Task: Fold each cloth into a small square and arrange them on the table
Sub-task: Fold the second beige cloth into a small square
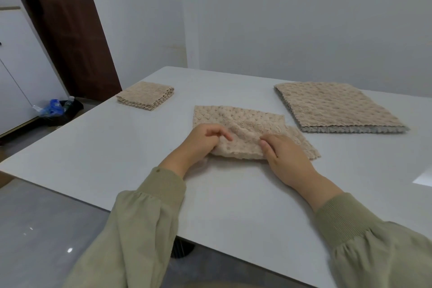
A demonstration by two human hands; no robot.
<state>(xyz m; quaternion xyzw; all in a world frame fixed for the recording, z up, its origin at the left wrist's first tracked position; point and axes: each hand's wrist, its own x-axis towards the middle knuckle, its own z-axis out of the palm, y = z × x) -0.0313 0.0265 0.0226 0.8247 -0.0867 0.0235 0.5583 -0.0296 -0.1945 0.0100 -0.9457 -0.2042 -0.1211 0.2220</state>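
Now the bumpy beige cloth (240, 124) lies half-folded, its near edge pinched by left hand (201, 140) and right hand (285, 156).

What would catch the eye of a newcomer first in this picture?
First, the left hand and the right hand, which grip a half-folded beige cloth in the middle of the white table. Then the large flat stack of unfolded cloths at the far right, and the small folded pile at the far left, near the table's edge.
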